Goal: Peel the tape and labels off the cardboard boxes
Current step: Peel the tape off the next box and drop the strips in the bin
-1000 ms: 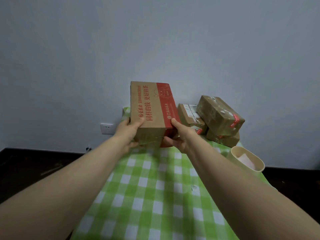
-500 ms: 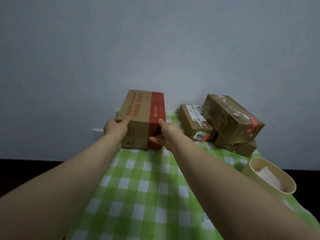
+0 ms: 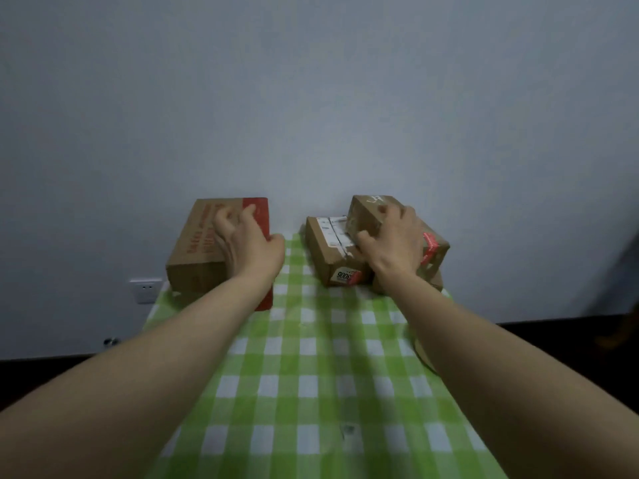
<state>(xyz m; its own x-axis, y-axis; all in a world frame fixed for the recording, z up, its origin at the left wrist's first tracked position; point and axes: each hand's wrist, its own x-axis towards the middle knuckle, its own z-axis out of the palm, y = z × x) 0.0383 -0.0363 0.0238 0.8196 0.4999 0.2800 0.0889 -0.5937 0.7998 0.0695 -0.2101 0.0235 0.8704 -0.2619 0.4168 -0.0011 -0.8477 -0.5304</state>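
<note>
**Item 1: labelled box** [image 3: 325,254]. Landmark. It sits at the far end of the worktop [image 3: 311,375], long axis running toward the wall, stickered end face toward the viewer.

**Item 2: taped box** [image 3: 366,212]. It lies on top of and to the right of the landmark, tilted, propped on it and on a lower box [image 3: 437,281]. Long axis runs far-left to near-right, with red tape [image 3: 430,247] at the near-right end. The right hand [image 3: 394,240] grips it, fingers curled over the top and thumb on the near face.

**Item 3: red-printed box** [image 3: 204,250]. It sits well left of the landmark, at the worktop's left edge, long axis toward the wall and red band on the right. The left hand [image 3: 247,243] rests on it with fingers spread and no clamp evident.

**Hazards (judged).**
- Lifting the taped box one-handed from a skewed perch may make it twist out of the grip.
- The same lift may drag the landmark box along.
- A push from the left hand could slide the red-printed box off the worktop edge.
</note>
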